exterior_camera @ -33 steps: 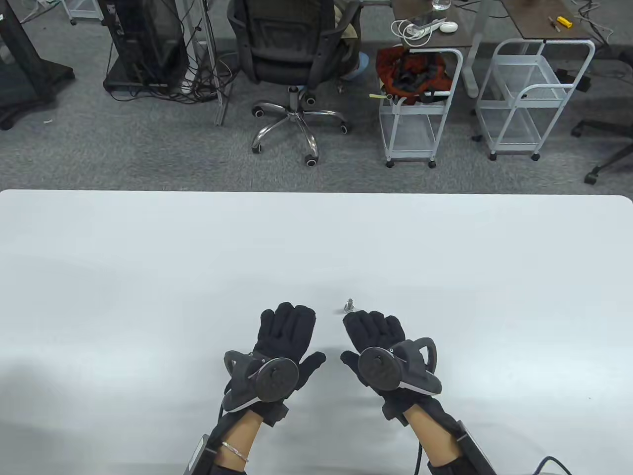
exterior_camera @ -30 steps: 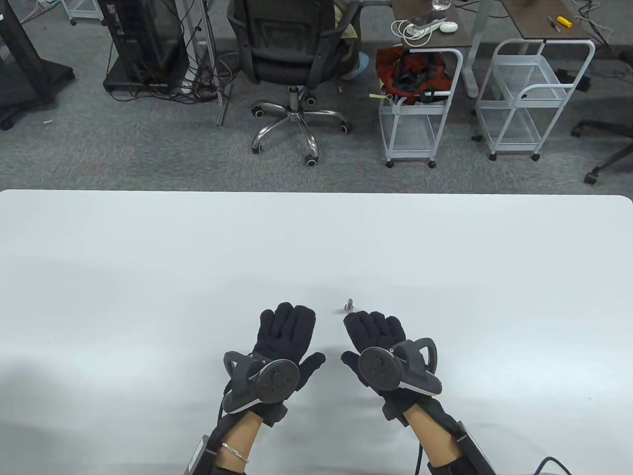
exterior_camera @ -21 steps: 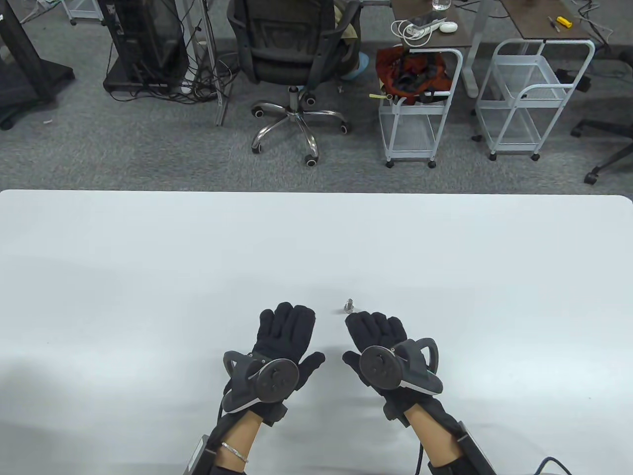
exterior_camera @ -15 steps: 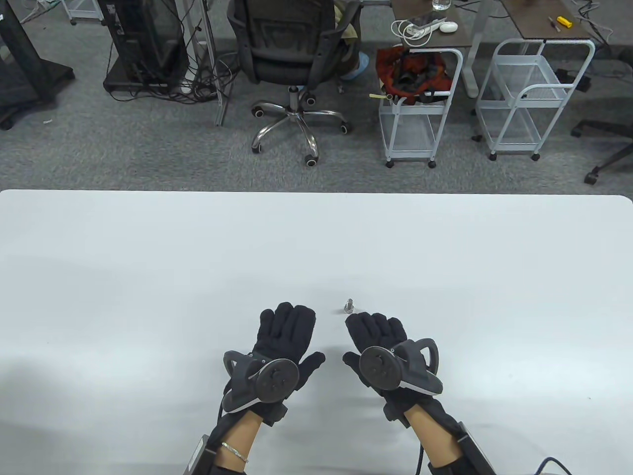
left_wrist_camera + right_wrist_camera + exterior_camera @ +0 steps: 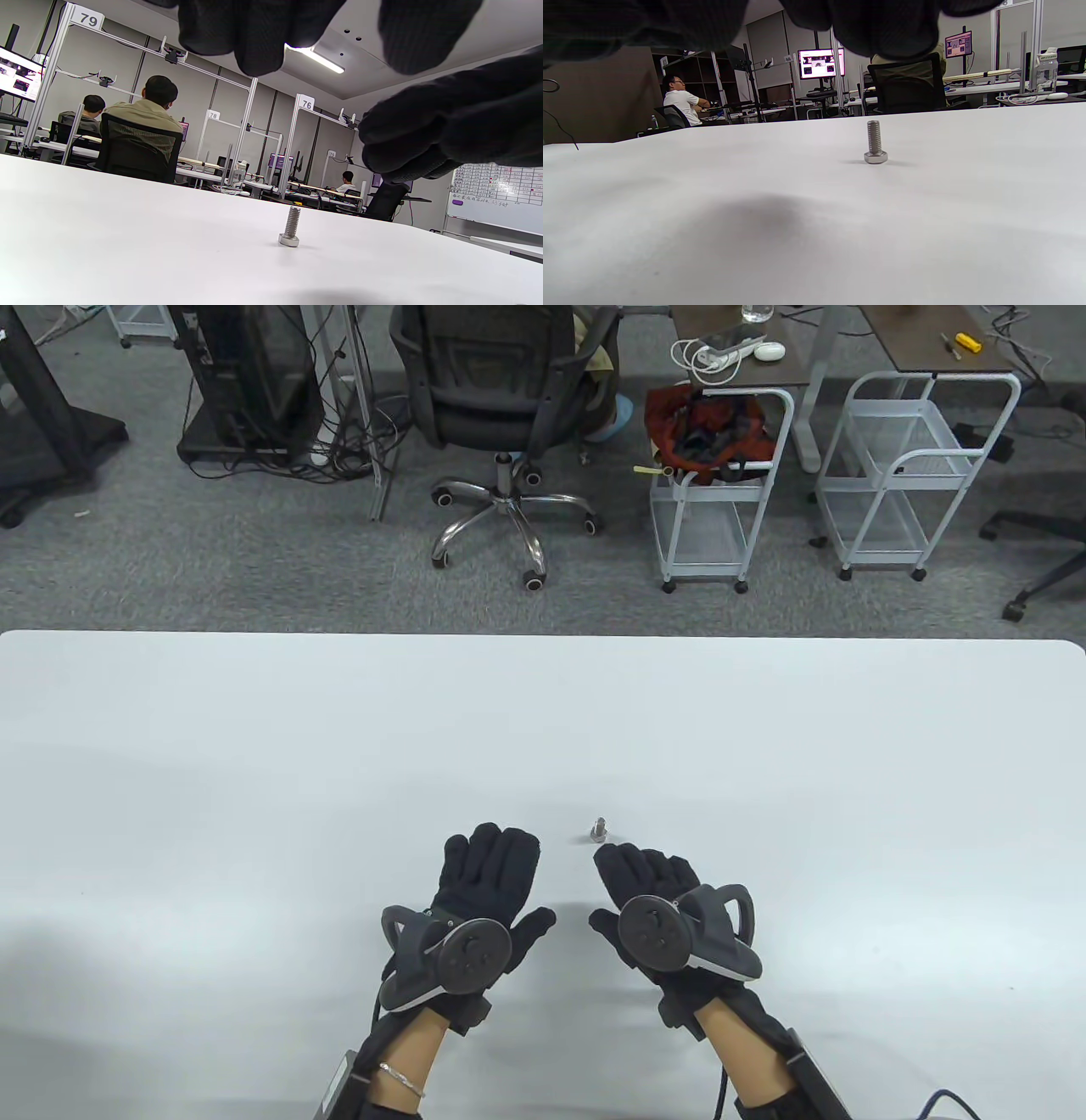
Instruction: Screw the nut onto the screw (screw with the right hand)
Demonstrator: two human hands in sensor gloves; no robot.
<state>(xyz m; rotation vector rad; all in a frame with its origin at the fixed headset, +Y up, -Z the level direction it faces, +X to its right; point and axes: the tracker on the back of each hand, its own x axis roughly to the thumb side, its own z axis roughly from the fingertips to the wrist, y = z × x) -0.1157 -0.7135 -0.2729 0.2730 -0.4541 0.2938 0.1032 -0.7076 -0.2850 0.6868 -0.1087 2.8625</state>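
A small silver screw (image 5: 599, 830) stands on its head, threads up, on the white table (image 5: 254, 746). It also shows in the left wrist view (image 5: 290, 226) and in the right wrist view (image 5: 874, 142). My right hand (image 5: 646, 872) lies palm down just behind the screw, fingers stretched out, holding nothing. My left hand (image 5: 492, 867) lies palm down to the left of the screw, fingers stretched out, holding nothing. No nut shows in any view.
The table's far edge (image 5: 543, 636) runs across the middle of the table view. Beyond it are an office chair (image 5: 501, 398) and two white carts (image 5: 721, 475) on the floor.
My right hand has slid very slightly back toward me. The screw and my left hand have not moved.
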